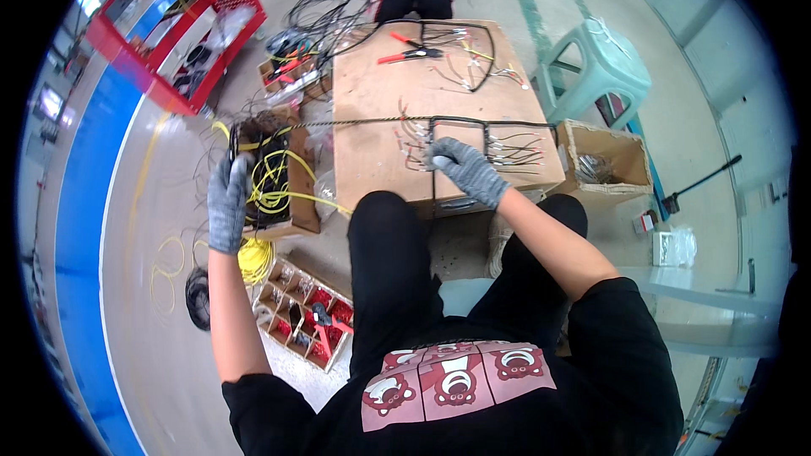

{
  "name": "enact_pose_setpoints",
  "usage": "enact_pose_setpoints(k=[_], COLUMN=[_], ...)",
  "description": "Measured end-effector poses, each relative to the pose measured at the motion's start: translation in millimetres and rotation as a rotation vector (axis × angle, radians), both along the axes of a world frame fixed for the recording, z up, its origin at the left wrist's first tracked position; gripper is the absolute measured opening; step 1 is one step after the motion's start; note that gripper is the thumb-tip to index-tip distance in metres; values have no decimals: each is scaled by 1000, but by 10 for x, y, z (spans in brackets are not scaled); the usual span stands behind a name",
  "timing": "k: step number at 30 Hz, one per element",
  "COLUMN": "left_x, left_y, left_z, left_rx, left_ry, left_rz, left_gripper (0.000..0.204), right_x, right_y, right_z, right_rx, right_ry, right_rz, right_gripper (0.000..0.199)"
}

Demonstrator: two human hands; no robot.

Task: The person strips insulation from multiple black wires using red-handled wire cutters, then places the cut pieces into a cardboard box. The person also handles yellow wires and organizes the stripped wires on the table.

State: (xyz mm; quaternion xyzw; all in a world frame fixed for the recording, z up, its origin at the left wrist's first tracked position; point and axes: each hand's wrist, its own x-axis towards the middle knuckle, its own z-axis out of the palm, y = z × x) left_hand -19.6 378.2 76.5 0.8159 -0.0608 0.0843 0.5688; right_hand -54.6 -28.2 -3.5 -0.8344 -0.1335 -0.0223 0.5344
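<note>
Both hands wear grey knit gloves. My right hand (470, 172) is closed on a black wire harness (459, 121) lying across the brown board-topped table; short wires with red and white ends fan out from it. My left hand (227, 204) is raised beside a cardboard box (302, 194), its fingers closed around a dark cable (234, 142). A black-and-yellow twisted cable (355, 122) runs from the harness leftward to the box. Yellow cable (279, 171) loops over the box, next to my left hand. Dark wires fill the box, and what lies below them is hidden.
Red-handled pliers (411, 56) and another harness (488, 76) lie at the table's far side, where a person stands. A divided parts tray (296, 314) sits by my left knee. Right of the table are an open carton (601, 160) and a green stool (598, 67). A red rack (173, 67) stands far left.
</note>
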Motion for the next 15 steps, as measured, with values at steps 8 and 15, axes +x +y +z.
enact_pose_setpoints(k=[8, 15], left_x=[17, -135], left_y=[-292, -846], left_z=[-636, -542], left_rx=[397, -422], left_ry=[138, 268], left_rz=[-11, 72], left_gripper=[30, 13], right_x=[-179, -93], right_y=[-1513, -1387], right_z=[-276, -3], right_rx=[383, 494], right_ry=[179, 283], right_rz=[-499, -430], right_gripper=[15, 15])
